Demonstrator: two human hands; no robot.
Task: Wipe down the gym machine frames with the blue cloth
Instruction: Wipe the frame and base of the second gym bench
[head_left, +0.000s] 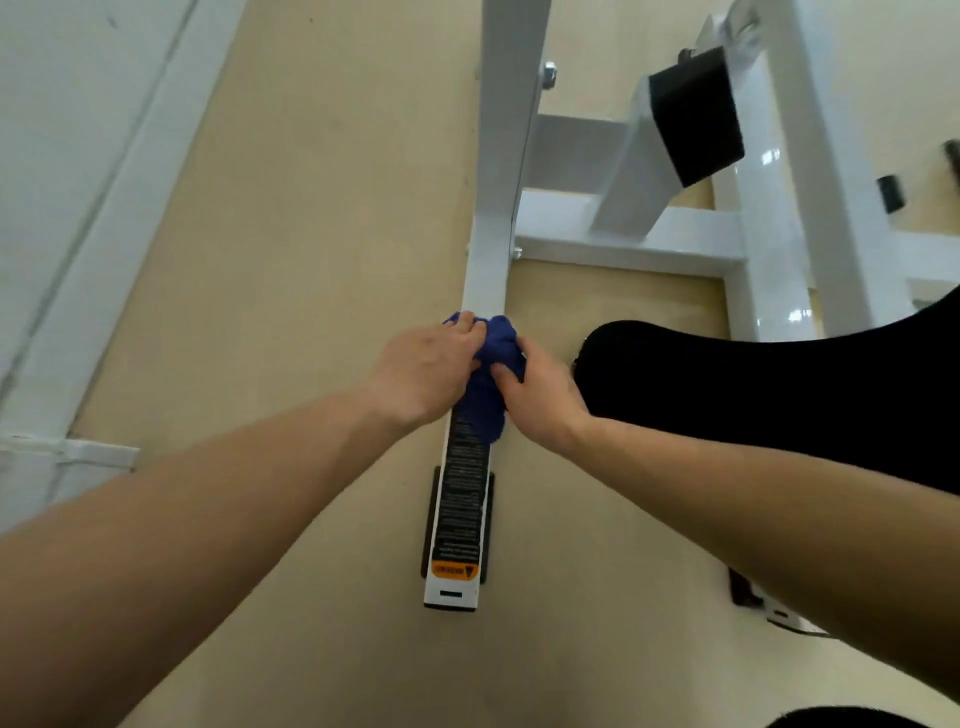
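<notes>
Two hands on the blue cloth (491, 374), centre of frame; cloth is bunched on top of the white frame bar (491, 249), just above the black warning label (462, 499); left hand (423, 371) grips the cloth's left side, fingers (465, 325) curled over its upper edge; right hand (540, 397) pinches the right side, curled into the fabric; bar runs from top centre to lower centre, near end sitting on a black foot pad (428, 519) on the beige floor (311, 260); black seat pad (779, 395) just right of the right hand; more white frame members upper right.
</notes>
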